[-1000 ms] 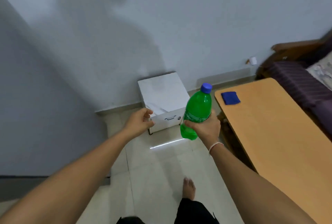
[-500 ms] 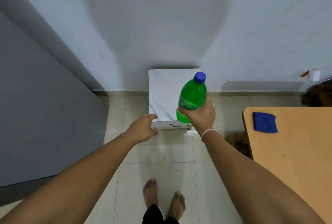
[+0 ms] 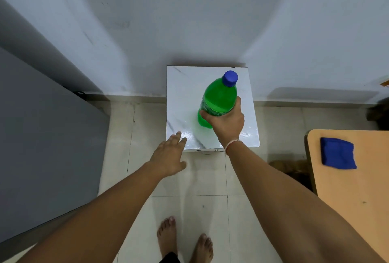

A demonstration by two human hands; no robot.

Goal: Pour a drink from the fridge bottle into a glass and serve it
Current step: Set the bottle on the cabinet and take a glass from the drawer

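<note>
Gripping the green plastic bottle with a blue screw cap [image 3: 219,98] round its lower body: right hand [image 3: 226,122], fingers and thumb wrapped tight. Bottle upright, slightly tilted, over the white marble-patterned square side table [image 3: 183,94] by the wall; contact with the top unclear. Left hand [image 3: 168,156] flat-fingered, holding nothing, fingertips at the table's near left corner. Folded blue cloth [image 3: 337,153] lying on the tan wooden table [image 3: 347,199] to the right.

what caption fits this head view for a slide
Right hand grips a capped green bottle over a white marbled cabinet, left hand open at its edge.
</note>
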